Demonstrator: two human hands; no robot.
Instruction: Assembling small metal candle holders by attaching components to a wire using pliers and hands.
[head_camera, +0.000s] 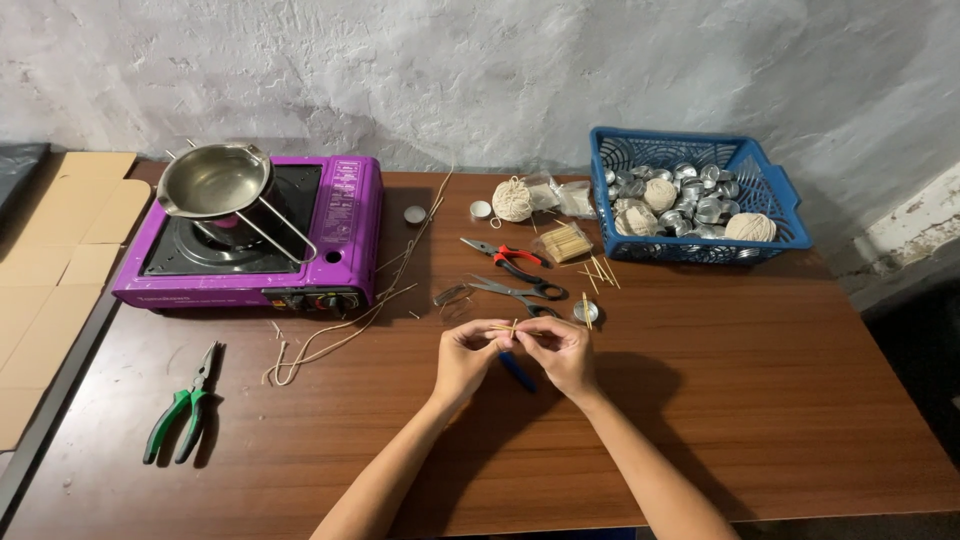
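Hands mid-table: left hand (468, 352) and right hand (560, 350) both pinch a thin stick (503, 328) between fingertips, wick string apparently at it. Looks like fixing wick to stick; next needs steady tension. Pliers (185, 405) near left, scissors (515, 292) beyond, stove (255, 235) far left, basket (695, 195) far right. Wooden table (760, 400), rough white wall (520, 70).

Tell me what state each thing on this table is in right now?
Left hand: fingers pinched on a thin stick.
Right hand: pinched on the same thin stick.
Metal pot: upright on the stove, looks empty.
Purple stove: no flame visible.
Green pliers: lying flat, untouched.
Scissors: lying on the table.
Blue basket: holds metal cups and twine balls.
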